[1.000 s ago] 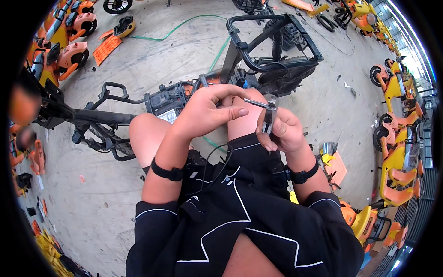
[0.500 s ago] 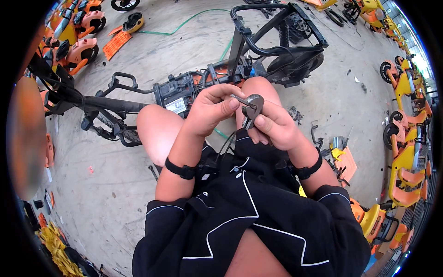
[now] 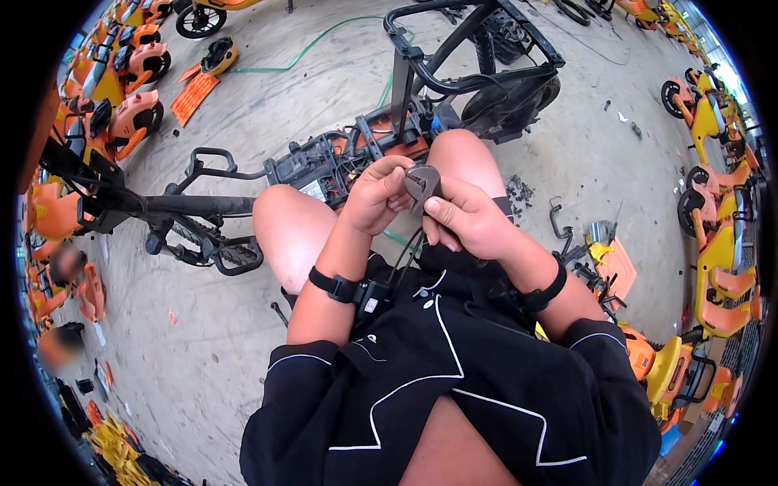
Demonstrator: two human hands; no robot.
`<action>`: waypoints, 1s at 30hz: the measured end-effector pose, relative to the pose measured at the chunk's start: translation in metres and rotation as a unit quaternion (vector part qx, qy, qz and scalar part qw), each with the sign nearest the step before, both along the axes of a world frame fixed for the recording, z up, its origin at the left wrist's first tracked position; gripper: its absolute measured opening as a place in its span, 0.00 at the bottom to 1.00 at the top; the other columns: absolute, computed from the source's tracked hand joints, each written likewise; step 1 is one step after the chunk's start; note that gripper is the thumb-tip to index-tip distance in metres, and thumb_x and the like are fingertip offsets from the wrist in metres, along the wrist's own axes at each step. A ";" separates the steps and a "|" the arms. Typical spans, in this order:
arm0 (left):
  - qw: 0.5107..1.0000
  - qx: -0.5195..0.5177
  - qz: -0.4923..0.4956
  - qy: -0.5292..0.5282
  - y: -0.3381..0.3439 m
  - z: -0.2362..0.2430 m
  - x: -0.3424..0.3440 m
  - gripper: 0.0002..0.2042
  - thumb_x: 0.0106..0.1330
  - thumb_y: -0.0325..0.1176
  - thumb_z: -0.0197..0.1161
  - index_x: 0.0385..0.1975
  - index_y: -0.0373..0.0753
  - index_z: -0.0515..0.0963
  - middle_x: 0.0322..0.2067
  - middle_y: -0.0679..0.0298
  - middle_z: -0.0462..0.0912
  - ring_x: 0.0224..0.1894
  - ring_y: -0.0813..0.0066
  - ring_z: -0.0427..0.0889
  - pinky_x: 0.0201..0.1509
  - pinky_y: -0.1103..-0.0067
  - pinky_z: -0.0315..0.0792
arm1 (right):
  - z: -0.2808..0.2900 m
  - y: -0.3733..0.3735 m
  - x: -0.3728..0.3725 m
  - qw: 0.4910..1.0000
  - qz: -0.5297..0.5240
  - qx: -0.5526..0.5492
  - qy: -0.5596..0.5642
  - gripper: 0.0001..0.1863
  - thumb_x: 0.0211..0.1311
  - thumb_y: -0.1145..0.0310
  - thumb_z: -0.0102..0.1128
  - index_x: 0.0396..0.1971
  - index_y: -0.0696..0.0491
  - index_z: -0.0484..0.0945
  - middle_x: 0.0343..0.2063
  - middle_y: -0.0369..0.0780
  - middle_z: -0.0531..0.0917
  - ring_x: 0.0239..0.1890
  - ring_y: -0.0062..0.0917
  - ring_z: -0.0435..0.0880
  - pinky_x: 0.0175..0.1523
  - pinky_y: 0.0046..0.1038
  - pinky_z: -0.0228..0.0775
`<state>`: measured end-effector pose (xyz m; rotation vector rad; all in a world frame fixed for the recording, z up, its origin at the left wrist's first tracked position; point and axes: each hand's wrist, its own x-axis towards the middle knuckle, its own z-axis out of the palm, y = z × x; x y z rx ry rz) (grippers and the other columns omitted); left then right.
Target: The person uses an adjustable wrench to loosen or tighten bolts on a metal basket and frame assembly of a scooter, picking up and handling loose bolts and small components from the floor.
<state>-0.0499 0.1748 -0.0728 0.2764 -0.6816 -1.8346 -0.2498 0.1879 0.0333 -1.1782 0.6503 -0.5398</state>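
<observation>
My right hand [image 3: 474, 217] grips a grey metal tool, which looks like an adjustable wrench [image 3: 421, 185], thumb pressed near its broad, notched head. The flat of the head faces up toward me. My left hand [image 3: 378, 194] is closed at the head's left edge, its fingertips against or just behind it. Whatever those fingers pinch is hidden from view. Both hands are above my knees. Just beyond them lies a stripped black scooter frame [image 3: 235, 204], with its wiring and battery bay [image 3: 328, 166] exposed.
The frame's rear rack [image 3: 470, 81] rises ahead. To my right, an orange panel [image 3: 617, 271] and loose parts lie on the concrete floor [image 3: 219, 324]. Yellow and orange scooters [image 3: 725, 267] line the right side; more scooters [image 3: 134, 121] stand at the left. A green strap [image 3: 312, 49] crosses the floor.
The wrench head has turned so its flat side faces up. A slim metal piece seen earlier in my left fingers at the jaws is now out of sight. The view has shifted slightly.
</observation>
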 end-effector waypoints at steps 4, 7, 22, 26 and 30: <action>1.000 -0.007 -0.020 0.016 -0.009 -0.005 0.001 0.11 0.74 0.36 0.61 0.50 0.40 0.80 0.25 0.70 0.76 0.22 0.83 0.66 0.28 0.83 0.62 | -0.002 -0.003 0.004 1.000 -0.011 -0.002 0.011 0.12 0.78 0.65 0.48 0.46 0.59 0.74 0.21 0.36 0.79 0.15 0.13 0.69 0.21 0.17 0.62; 1.000 0.006 -0.003 0.006 -0.015 -0.008 -0.003 0.11 0.74 0.37 0.61 0.49 0.39 0.80 0.25 0.70 0.77 0.22 0.84 0.66 0.27 0.85 0.61 | -0.005 -0.009 0.006 1.000 -0.010 -0.009 0.013 0.12 0.78 0.65 0.47 0.46 0.58 0.75 0.21 0.36 0.79 0.15 0.13 0.69 0.20 0.17 0.62; 0.992 0.039 -0.066 0.103 -0.034 -0.051 0.001 0.14 0.70 0.33 0.63 0.53 0.44 0.77 0.42 0.64 0.85 0.35 0.77 0.83 0.30 0.83 0.73 | -0.008 -0.013 0.031 0.990 -0.082 0.016 0.110 0.12 0.79 0.64 0.46 0.38 0.56 0.73 0.17 0.34 0.76 0.11 0.14 0.67 0.16 0.19 0.58; 0.989 0.069 -0.047 0.118 -0.034 -0.053 -0.010 0.14 0.69 0.33 0.64 0.53 0.44 0.77 0.42 0.64 0.84 0.36 0.76 0.83 0.30 0.82 0.73 | -0.013 -0.016 0.030 0.990 -0.094 0.032 0.098 0.12 0.79 0.64 0.46 0.38 0.56 0.72 0.16 0.35 0.75 0.11 0.14 0.66 0.16 0.19 0.58; 0.993 0.081 -0.024 0.086 -0.029 -0.046 -0.019 0.12 0.71 0.36 0.63 0.51 0.43 0.78 0.35 0.67 0.81 0.29 0.80 0.76 0.28 0.84 0.68 | -0.010 -0.017 0.023 0.991 -0.090 0.042 0.086 0.13 0.79 0.64 0.45 0.38 0.57 0.73 0.17 0.35 0.76 0.11 0.14 0.66 0.16 0.19 0.57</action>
